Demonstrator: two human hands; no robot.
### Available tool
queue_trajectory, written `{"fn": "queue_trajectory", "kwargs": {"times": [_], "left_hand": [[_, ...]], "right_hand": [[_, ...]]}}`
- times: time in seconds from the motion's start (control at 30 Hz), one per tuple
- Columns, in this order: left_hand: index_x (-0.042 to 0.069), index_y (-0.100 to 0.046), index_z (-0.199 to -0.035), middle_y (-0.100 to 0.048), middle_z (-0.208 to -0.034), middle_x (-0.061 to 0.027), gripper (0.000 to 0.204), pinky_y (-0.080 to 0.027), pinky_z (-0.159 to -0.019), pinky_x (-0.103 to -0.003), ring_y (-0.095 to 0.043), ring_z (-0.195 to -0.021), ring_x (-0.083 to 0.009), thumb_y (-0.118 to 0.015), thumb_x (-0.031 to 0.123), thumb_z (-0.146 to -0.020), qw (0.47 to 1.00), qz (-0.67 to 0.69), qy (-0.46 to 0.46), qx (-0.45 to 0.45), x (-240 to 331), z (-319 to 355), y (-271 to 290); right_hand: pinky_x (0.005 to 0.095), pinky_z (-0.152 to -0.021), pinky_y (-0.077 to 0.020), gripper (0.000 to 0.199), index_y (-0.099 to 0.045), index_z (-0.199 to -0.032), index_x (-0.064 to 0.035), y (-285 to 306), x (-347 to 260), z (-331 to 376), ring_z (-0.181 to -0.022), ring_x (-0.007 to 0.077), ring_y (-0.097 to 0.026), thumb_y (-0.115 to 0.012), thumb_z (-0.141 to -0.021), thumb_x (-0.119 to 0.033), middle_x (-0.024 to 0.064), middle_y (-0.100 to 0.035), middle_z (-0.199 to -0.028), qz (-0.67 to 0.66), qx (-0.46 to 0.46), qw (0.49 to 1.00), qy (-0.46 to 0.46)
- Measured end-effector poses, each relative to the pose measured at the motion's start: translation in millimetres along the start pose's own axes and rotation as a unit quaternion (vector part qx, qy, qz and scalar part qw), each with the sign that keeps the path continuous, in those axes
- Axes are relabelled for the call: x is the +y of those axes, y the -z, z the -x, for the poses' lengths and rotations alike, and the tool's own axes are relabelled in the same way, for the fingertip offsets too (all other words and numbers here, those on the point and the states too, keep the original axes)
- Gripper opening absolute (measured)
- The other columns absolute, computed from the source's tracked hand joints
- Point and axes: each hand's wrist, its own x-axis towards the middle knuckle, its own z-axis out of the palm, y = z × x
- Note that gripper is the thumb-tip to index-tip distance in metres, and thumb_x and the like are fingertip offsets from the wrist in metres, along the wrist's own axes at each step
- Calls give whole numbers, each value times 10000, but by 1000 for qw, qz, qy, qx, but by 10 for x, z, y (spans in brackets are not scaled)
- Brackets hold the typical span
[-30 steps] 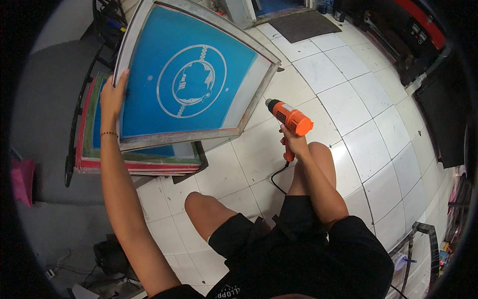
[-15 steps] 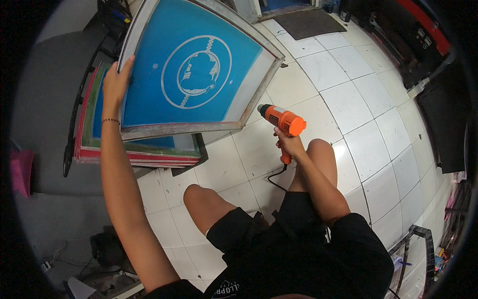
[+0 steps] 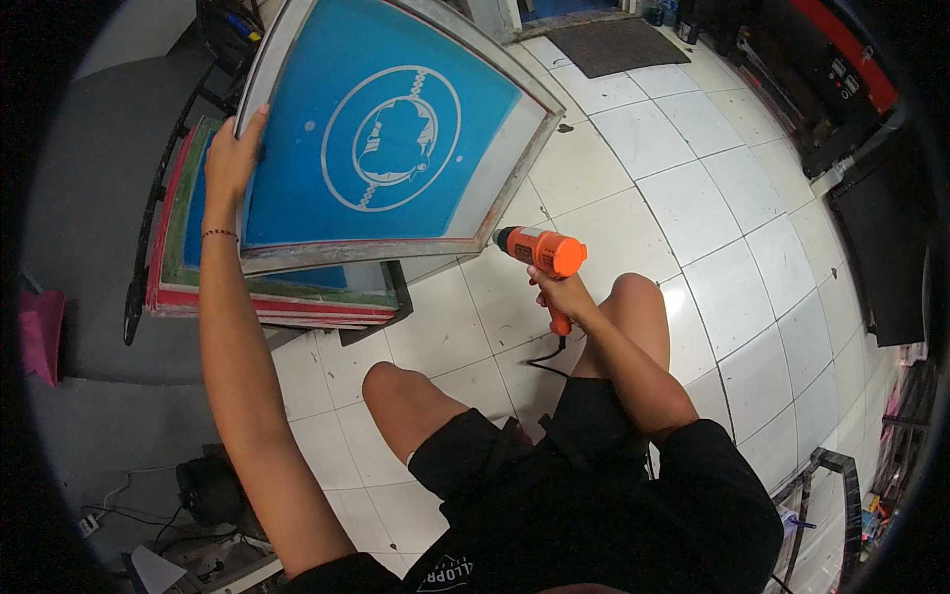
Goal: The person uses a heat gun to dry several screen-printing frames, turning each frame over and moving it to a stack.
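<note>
Landmark: blue screen-printing frame (image 3: pixel 386 139), tilted up on one edge, with a round white stencil design at the middle of its mesh.
Left hand (image 3: pixel 233 148): fingers wrapped over the frame's left rail, closed on it and propping it; this looks like the only support on that side.
Right hand (image 3: pixel 562 294): closed around the grip of an orange heat gun (image 3: pixel 542 249), nozzle just off the frame's lower right corner and aimed at the mesh.
Frame position: lower edge rests on a stack of other frames (image 3: pixel 267 287) with red and green rims, lying flat below and left of it.
Cord: black lead (image 3: pixel 546 354) drops from the gun handle to the white floor tiles (image 3: pixel 683 198), beside the person's bare knee (image 3: pixel 633 297).
Risk 1: nozzle held close to one spot could scorch the emulsion or slacken the mesh.
Risk 2: a one-handed hold on the rail could let the frame slide off the stack.
Risk 3: hot nozzle is near the bare leg; a swing downward could burn it.
Risk 4: the cord could snag on the knee and jerk the aim.
</note>
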Motion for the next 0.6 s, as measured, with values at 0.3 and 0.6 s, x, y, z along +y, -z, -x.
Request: {"fn": "queue_trajectory", "kwargs": {"times": [0.3,0.6], "left_hand": [[-10,-692,-1048,-663,-839,-109,689,-471,-710,-313,-605,-747,-184,-591,644,-854,1000,6,-8,7,-2,21,4],[-5,-685,-986,-675,-825,-145,702,-487,-715,-341,-646,-756,-232,-576,673,-839,1000,-9,-8,12,4,27,10]], "right_hand": [[298,-509,-505,431,-566,-997,1,-47,10,35,-567,137,-604,-657,-907,-410,48,-596,-782,53,-19,998,-11],[310,-522,-511,472,-564,-1051,17,-26,-4,22,-574,147,-612,-657,-906,-422,66,-617,-803,43,8,999,-2]]}}
